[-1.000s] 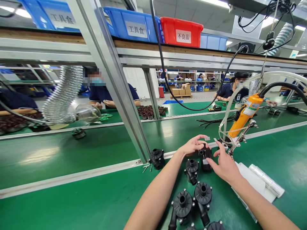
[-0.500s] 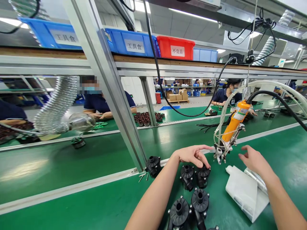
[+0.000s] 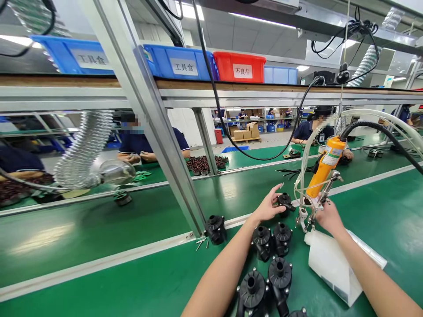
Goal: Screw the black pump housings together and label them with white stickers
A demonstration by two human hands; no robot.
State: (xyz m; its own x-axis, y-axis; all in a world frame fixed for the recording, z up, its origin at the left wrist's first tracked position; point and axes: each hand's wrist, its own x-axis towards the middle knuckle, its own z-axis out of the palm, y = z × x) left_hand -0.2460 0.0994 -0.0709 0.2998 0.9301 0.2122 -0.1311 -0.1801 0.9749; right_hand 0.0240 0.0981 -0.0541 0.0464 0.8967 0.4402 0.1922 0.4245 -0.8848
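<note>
My left hand (image 3: 268,207) reaches forward with its thumb and some fingers round a small black pump housing (image 3: 284,200); one finger sticks up free. An orange power screwdriver (image 3: 325,165) hangs upright, slightly tilted, just right of that housing. At the screwdriver's lower metal fitting, my right hand (image 3: 328,218) is closed, its fingertips partly hidden behind it. Several more black pump housings (image 3: 280,273) with screws in their rims stand beneath and beside my left forearm. Another black pump housing (image 3: 215,229) stands alone by the metal post.
A white plastic bag (image 3: 330,264) lies under my right forearm. Loose screws (image 3: 200,242) lie near the metal post (image 3: 158,127). Blue bins (image 3: 183,64) and a red bin (image 3: 239,66) stand on the shelf above. Across the green conveyor (image 3: 132,233) sit co-workers (image 3: 178,143).
My left hand has moved forward, and a pump housing now shows in it. My right hand has moved left from beside the screwdriver to its lower end. The view has shifted slightly.
</note>
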